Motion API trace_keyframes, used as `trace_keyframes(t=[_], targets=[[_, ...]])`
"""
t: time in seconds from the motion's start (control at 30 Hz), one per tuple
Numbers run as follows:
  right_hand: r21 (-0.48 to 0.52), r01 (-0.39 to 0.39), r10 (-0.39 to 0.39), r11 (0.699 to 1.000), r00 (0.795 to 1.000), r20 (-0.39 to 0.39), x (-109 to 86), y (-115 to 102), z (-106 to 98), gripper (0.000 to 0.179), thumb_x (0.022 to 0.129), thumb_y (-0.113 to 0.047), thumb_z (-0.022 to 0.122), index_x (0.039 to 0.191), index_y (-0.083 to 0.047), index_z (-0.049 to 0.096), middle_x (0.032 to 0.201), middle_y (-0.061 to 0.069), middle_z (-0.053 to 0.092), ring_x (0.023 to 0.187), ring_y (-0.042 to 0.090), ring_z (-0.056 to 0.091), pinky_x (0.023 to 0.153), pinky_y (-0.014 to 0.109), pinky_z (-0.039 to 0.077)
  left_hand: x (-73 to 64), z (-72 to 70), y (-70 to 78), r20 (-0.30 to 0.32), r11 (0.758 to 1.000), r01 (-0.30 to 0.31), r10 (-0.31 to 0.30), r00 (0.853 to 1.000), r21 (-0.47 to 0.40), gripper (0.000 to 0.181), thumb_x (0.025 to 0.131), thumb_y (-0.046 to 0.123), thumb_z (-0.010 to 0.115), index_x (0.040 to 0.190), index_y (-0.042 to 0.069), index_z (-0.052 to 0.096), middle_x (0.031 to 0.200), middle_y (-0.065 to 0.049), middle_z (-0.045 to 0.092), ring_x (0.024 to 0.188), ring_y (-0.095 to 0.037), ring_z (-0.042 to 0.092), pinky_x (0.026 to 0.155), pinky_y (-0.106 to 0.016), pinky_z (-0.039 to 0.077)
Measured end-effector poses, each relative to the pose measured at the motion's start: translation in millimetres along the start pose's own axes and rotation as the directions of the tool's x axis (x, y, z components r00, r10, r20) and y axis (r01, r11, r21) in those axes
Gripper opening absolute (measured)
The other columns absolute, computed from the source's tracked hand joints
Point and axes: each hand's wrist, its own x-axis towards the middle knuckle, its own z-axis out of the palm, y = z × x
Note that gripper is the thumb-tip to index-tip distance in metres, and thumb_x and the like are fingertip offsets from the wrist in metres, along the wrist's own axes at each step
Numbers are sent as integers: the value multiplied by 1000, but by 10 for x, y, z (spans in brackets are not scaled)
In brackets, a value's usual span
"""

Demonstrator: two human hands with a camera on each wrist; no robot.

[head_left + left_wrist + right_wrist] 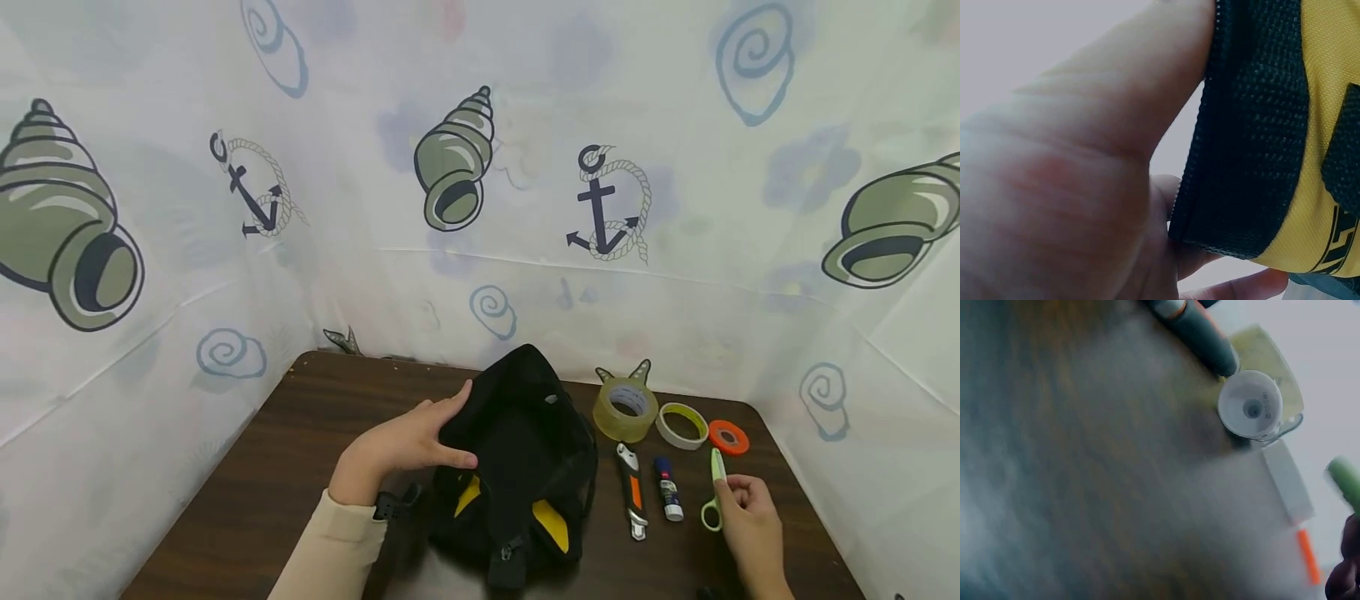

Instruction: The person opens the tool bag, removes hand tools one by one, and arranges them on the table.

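A black bag [517, 433] with yellow patches stands with its mouth open at the middle front of the table. My left hand [405, 442] grips its left rim, the thumb on the near side. The left wrist view shows the bag's zippered black edge [1247, 125] and yellow fabric [1322, 56] beside the thumb. At the right, my right hand [756, 527] pinches light green scissors [717, 467], with a green handle loop pointing down. In the right wrist view only the green tip of the scissors [1345, 480] and some fingertips show.
Right of the bag lie an orange-and-black utility knife [632, 492] and a glue stick [668, 489]. Behind them are a wide clear tape roll [609, 417], a white tape roll [681, 442] and an orange tape roll [738, 443]. A patterned curtain [525, 292] surrounds the brown table [337, 392].
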Motion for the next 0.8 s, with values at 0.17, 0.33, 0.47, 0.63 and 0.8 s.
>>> trace_keyframes(t=[0.17,0.33,0.47,0.63,0.8], targets=[[-49,10,-7,999,999,44,82,113,3,37,110,-31,62,135,-3,59,76,-1,56,63,16,48,57,33,38,12,18,13,-3,1000,2,-2,1000,0,116,90,63,83,174,48,5,185,-1,14,171,-47,2,127,-79,22],[-149,80,-54,986,984,173,144,135,-40,42,107,-26,66,139,1,57,80,0,62,65,14,51,59,30,41,23,32,9,-6,1000,3,-3,1000,13,116,90,63,83,174,47,5,185,0,16,171,-47,3,126,-79,23],[-192,119,-64,974,961,267,187,106,-85,49,108,-32,66,139,4,57,84,4,64,68,17,54,59,31,42,22,32,-1,-4,1000,1,-1,1000,19,116,90,64,83,175,46,5,185,3,16,171,-47,3,126,-80,22],[-235,145,-77,961,958,277,212,71,-104,47,107,-38,66,129,4,64,87,6,65,72,18,55,62,32,41,26,17,-4,-6,1000,-10,10,1000,27,116,90,64,83,175,44,6,184,5,16,170,-49,3,127,-80,21],[-264,153,-78,952,959,272,214,70,-108,43,106,-41,68,115,2,69,85,6,64,72,19,54,63,33,40,27,14,2,-7,999,-15,15,1000,34,116,91,64,82,175,44,6,184,5,15,170,-49,3,127,-79,21]])
